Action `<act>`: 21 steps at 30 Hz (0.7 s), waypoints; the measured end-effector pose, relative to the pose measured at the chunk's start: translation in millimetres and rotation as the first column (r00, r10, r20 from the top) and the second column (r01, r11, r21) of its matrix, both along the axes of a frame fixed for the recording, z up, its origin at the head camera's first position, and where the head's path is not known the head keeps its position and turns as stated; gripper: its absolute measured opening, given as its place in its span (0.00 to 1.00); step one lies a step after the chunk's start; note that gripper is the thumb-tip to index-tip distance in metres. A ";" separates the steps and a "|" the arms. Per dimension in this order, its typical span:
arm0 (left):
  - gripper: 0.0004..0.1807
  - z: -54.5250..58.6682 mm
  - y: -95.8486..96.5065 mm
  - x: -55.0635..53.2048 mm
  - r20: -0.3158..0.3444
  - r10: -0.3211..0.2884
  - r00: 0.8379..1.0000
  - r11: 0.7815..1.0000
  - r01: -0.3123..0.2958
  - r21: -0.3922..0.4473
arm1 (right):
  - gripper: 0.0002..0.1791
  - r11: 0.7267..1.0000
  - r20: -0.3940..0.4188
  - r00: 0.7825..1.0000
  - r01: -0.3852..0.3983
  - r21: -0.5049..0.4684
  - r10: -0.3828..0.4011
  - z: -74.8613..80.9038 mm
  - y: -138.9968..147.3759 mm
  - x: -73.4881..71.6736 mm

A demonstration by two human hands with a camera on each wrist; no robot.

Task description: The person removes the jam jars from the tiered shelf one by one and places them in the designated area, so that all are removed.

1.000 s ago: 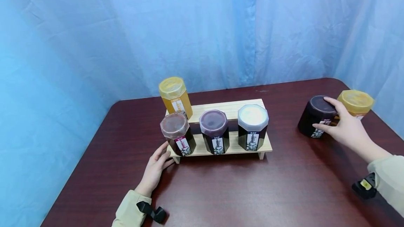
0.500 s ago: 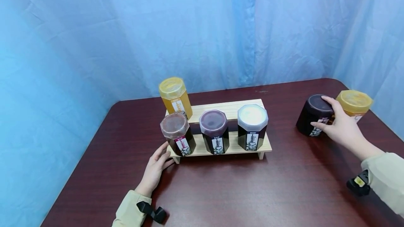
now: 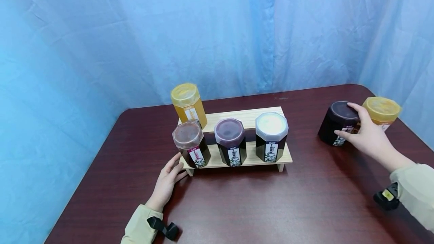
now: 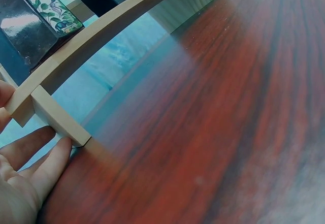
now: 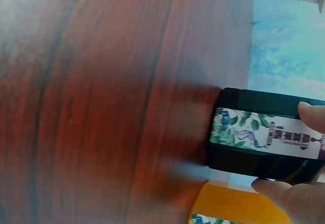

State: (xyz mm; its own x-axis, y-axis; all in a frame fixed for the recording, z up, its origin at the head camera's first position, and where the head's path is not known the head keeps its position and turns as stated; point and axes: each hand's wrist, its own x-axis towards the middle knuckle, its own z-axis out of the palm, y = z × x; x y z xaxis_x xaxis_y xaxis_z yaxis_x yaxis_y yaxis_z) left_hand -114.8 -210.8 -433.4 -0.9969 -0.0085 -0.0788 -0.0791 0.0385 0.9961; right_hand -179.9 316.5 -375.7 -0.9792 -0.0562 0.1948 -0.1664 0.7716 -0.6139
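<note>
A two-step wooden shelf [image 3: 240, 115] stands mid-table. At the front left corner of its lower step, my left hand [image 3: 165, 183] holds the board's end, with fingers touching the shelf's leg [image 4: 60, 116] in the left wrist view. Over at the right, my right hand [image 3: 369, 136] grips a dark lidded jar [image 3: 329, 125] between thumb and fingers, near its top. Its white label [image 5: 254, 130] with printed leaves shows in the right wrist view. Close behind that jar is a yellow-lidded jar [image 3: 381, 108], partly covered by the hand.
Three dark jars, one with a brownish lid [image 3: 188, 134], one purple-lidded [image 3: 229, 129] and one white-lidded [image 3: 272, 123], line the lower step. A yellow jar [image 3: 186, 95] stands at the upper step's left end. Blue curtains [image 3: 203, 29] hang behind the reddish-brown table [image 3: 237, 206].
My right hand and the dark jar have shifted very slightly left and back. The left hand and the shelf have stayed in place.
</note>
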 end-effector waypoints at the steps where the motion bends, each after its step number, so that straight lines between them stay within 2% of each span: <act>1: 0.28 -0.1 0.1 0.1 0.003 0.000 1.000 1.000 0.000 0.000 | 0.48 1.000 0.004 1.000 0.006 0.003 -0.006 1.4 0.4 0.7; 7: 0.29 0.6 0.7 0.5 0.007 0.002 1.000 1.000 -0.002 -0.005 | 0.48 0.998 -0.007 0.999 0.042 0.041 -0.042 11.4 1.7 4.2; 14: 0.28 -0.5 0.5 0.3 -0.002 0.005 1.000 1.000 -0.005 0.002 | 0.47 0.997 0.005 0.999 0.053 0.050 -0.053 15.6 5.5 7.2; 21: 0.28 -0.7 0.9 0.1 -0.005 0.008 1.000 1.000 -0.008 0.005 | 0.46 0.991 -0.001 0.993 0.120 0.052 -0.120 25.1 2.8 10.2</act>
State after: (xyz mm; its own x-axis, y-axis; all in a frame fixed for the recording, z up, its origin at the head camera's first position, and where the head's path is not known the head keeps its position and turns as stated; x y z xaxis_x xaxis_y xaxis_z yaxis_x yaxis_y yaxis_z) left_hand -114.8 -209.9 -434.2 -0.9971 -0.0159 -0.0740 -0.0745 0.0326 0.9967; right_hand -169.7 319.4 -350.7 -0.9799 0.0517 0.1927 -0.0697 0.8165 -0.5732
